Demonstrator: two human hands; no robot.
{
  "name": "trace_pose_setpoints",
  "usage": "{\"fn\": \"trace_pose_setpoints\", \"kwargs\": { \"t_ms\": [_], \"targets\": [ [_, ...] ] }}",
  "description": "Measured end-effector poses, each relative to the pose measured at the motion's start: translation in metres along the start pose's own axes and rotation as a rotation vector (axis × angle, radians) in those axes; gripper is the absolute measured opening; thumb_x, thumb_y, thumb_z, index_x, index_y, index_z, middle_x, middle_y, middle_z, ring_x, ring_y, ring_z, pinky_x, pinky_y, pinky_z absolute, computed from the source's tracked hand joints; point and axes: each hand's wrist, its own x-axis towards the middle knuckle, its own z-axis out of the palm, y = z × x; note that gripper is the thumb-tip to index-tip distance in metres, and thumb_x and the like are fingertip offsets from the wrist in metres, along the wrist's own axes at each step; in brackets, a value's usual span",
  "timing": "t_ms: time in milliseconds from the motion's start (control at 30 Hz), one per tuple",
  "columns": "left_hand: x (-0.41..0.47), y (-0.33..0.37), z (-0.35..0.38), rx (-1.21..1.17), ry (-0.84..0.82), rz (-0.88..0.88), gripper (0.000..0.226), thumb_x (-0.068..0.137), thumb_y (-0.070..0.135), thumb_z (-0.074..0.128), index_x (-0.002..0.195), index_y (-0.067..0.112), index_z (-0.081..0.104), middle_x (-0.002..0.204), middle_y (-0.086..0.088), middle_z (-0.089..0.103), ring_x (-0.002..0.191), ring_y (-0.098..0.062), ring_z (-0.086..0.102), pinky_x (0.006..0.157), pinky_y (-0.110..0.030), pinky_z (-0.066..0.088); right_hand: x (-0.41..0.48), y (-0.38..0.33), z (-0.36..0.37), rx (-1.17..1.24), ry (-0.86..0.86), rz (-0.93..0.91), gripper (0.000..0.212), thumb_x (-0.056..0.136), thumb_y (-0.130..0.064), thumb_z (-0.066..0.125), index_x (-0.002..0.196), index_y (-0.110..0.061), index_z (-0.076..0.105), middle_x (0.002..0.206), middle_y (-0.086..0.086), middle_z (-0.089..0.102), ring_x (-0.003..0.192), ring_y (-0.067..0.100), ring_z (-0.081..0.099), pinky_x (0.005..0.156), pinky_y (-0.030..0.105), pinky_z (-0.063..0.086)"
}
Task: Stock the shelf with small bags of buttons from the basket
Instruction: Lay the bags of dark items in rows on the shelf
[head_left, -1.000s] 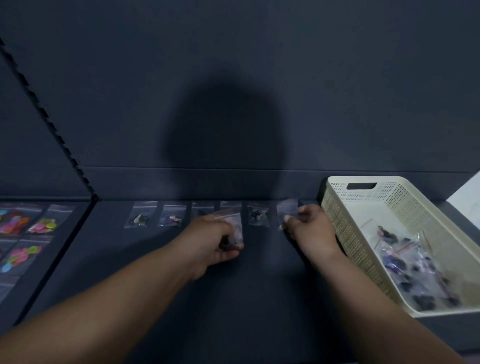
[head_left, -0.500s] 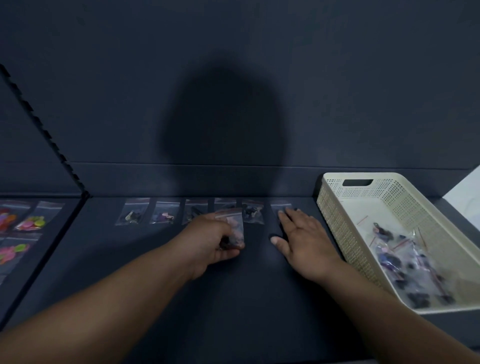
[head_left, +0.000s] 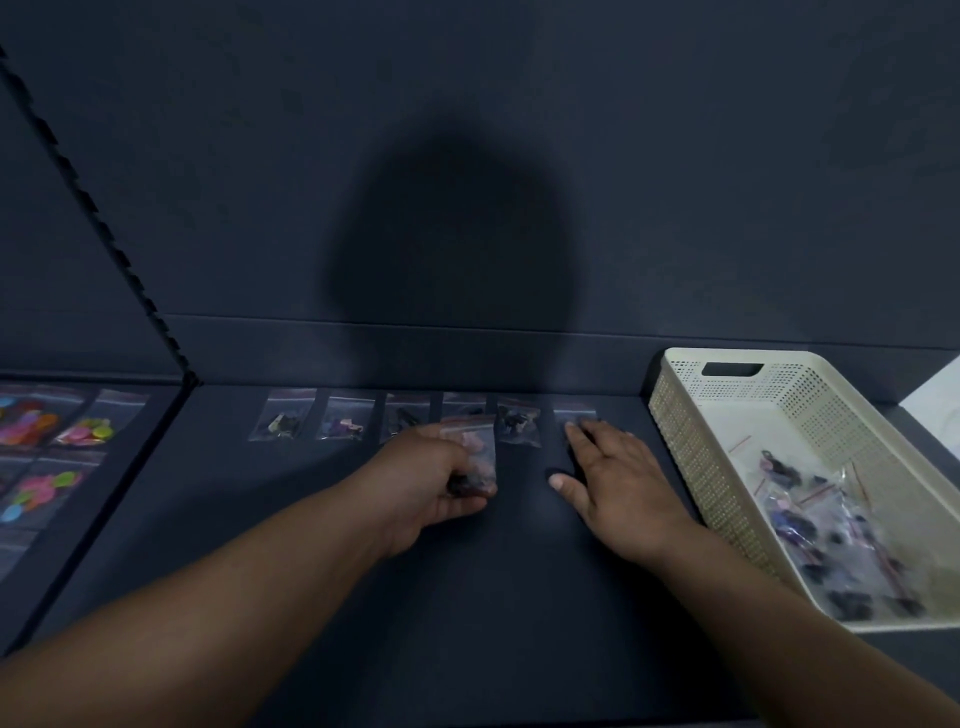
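Several small clear bags of buttons lie in a row (head_left: 343, 421) along the back of the dark shelf (head_left: 493, 597). My left hand (head_left: 426, 478) grips a small stack of button bags (head_left: 475, 452) in front of the row. My right hand (head_left: 618, 483) lies flat with straight fingers, its fingertips pressing the rightmost bag (head_left: 574, 415) onto the shelf. To the right stands the cream basket (head_left: 691, 431) with several more button bags (head_left: 810, 514) inside.
A perforated upright post (head_left: 93, 208) divides this bay from the left one, where bags of bright coloured buttons (head_left: 85, 431) lie. A white surface (head_left: 935, 405) shows behind the basket at the far right. The dark back wall rises just behind the row.
My right hand carried a bag to the right end of the row, laid it down and flattened over it. The left hand has kept its stack in place.
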Motion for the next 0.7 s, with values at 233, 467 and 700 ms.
{"fn": "trace_pose_setpoints", "kwargs": {
  "t_ms": [233,467,700],
  "targets": [
    [-0.01,-0.003,-0.016,0.054,0.02,0.059,0.025,0.085,-0.004,0.056,0.098,0.016,0.061,0.089,-0.006,0.067,0.081,-0.018,0.063,0.063,-0.026,0.051,-0.008,-0.062,-0.024,0.737,0.194,0.037,0.04,0.092,-0.038,0.052,0.122,-0.012,0.058,0.116,0.005,0.061,0.109,0.018,0.056,0.096,0.028,0.042],
    [-0.023,-0.007,-0.057,-0.022,0.113,0.119,0.023,0.087,-0.007,0.054,0.086,0.016,0.06,0.086,-0.005,0.066,0.078,-0.015,0.06,0.065,-0.024,0.047,-0.004,-0.136,-0.028,1.451,-0.189,0.206,0.016,0.085,0.002,0.06,0.08,-0.013,0.055,0.063,0.003,0.055,0.054,0.01,0.052,0.05,0.018,0.042],
    [-0.031,-0.022,-0.125,0.238,0.294,0.187,0.022,0.082,-0.004,0.061,0.091,0.016,0.059,0.089,-0.007,0.065,0.077,-0.016,0.061,0.071,-0.03,0.054,0.003,-0.194,-0.018,1.347,-0.336,0.164,0.009,0.085,-0.009,0.063,0.08,-0.015,0.057,0.067,0.005,0.061,0.054,0.011,0.055,0.049,0.022,0.043]
  ]
}}
